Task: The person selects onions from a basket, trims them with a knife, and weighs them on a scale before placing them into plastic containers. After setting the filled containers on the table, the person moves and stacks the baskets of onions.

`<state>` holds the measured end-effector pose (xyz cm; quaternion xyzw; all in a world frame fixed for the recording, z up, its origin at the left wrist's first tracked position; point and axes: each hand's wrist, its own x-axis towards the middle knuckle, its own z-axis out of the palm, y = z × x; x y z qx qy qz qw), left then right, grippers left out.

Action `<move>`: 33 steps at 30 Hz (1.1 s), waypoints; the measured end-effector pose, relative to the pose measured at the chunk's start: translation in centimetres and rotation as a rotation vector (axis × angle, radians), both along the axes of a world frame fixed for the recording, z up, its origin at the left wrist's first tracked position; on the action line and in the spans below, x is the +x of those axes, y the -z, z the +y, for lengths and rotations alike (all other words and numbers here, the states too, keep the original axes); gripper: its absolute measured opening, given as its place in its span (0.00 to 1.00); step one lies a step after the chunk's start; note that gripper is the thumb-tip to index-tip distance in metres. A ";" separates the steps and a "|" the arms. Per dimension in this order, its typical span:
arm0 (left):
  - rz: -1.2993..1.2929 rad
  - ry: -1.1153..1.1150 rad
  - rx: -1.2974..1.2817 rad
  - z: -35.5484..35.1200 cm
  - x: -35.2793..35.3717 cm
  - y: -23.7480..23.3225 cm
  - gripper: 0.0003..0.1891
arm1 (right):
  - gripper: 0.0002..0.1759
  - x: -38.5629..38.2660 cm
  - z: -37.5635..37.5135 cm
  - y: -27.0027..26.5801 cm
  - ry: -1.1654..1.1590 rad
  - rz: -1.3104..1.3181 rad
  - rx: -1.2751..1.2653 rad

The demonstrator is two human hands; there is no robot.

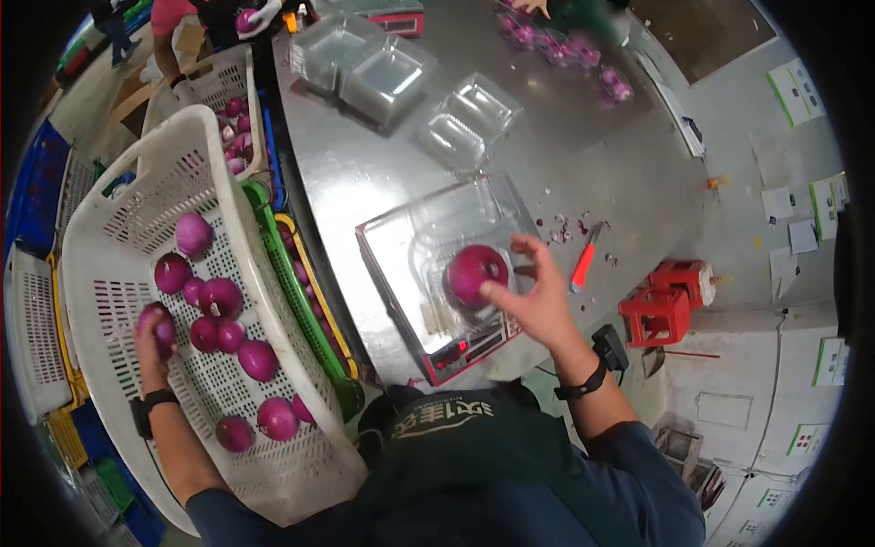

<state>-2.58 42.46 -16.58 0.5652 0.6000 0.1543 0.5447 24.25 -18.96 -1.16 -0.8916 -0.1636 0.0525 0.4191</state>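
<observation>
My right hand (538, 301) has its thumb against a large red onion (474, 276), its fingers curved at the onion's right side. That onion is at a clear plastic clamshell box (433, 242) on a digital scale (401, 314) with a red-lit display. Inside the white plastic basket (232, 214), at its left side, my left hand (150, 351) is wrapped round another red onion (160, 330). Several loose red onions (219, 298) lie on the basket floor close to that hand.
Stacked clear boxes (383, 77) and an open one (469, 123) lie on the steel table (319, 155). A red-handled knife (586, 260) rests near onion scraps. Packed onions (547, 44) are at the far side, beside another person's hand (530, 7). A second onion basket (196, 77) stands beyond.
</observation>
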 end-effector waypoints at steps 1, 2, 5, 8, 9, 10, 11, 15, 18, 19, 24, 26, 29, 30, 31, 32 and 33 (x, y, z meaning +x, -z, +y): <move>-0.150 0.109 -0.130 1.0 -0.6 -1.7 0.32 | 0.44 0.2 -0.5 -0.3 0.045 -0.001 0.111; -0.246 0.071 -0.149 1.3 -1.1 -3.3 0.30 | 0.39 0.4 -1.0 -0.7 0.059 -0.014 0.143; -0.581 -0.056 -0.250 -0.8 -1.3 -10.1 0.28 | 0.39 1.2 -2.5 0.1 0.059 -0.009 0.168; -0.868 0.041 -0.209 -2.8 -2.1 -15.3 0.31 | 0.40 0.8 -2.2 0.0 -0.031 -0.001 0.120; -0.862 0.040 -0.193 -3.6 -2.6 -16.2 0.31 | 0.41 0.7 -1.9 0.0 -0.096 -0.010 0.072; -0.959 0.159 -0.172 -5.4 -2.6 -17.6 0.34 | 0.43 0.5 -1.7 0.1 -0.129 0.033 0.047; -1.054 0.281 -0.149 -7.4 -2.5 -18.9 0.36 | 0.43 0.5 -1.4 0.4 -0.138 0.032 0.064; -1.122 0.516 -0.210 -17.1 -0.9 -23.5 0.42 | 0.46 0.7 0.0 1.4 -0.391 -0.076 -0.010; -1.131 0.441 -0.228 -24.4 0.8 -23.9 0.43 | 0.48 1.4 0.6 3.4 -0.385 -0.184 -0.069; -1.160 0.455 -0.267 -26.9 1.5 -23.6 0.43 | 0.49 1.7 0.6 4.3 -0.391 -0.195 -0.030; -0.782 0.475 -0.020 -40.6 8.6 -24.9 0.53 | 0.46 2.2 -2.8 0.2 -0.373 -0.327 0.239; -0.732 0.581 0.096 -44.7 12.2 -23.7 0.50 | 0.46 3.2 -5.8 -0.8 -0.282 -0.265 0.324; -0.481 0.751 0.282 -49.2 16.5 -21.6 0.49 | 0.48 6.0 -10.2 -0.8 0.002 -0.037 0.548; -0.435 0.813 0.451 -50.1 17.7 -19.6 0.46 | 0.48 7.5 -12.3 0.4 0.078 -0.038 0.441; -0.299 0.906 0.689 -50.9 18.9 -19.7 0.46 | 0.49 9.2 -14.2 2.3 0.155 -0.042 0.333; -0.254 0.925 0.750 -51.8 19.9 -19.1 0.43 | 0.49 10.5 -16.0 4.0 0.198 -0.019 0.266; -0.211 0.948 0.808 -52.4 20.8 -18.3 0.40 | 0.50 11.4 -17.5 5.8 0.244 0.004 0.196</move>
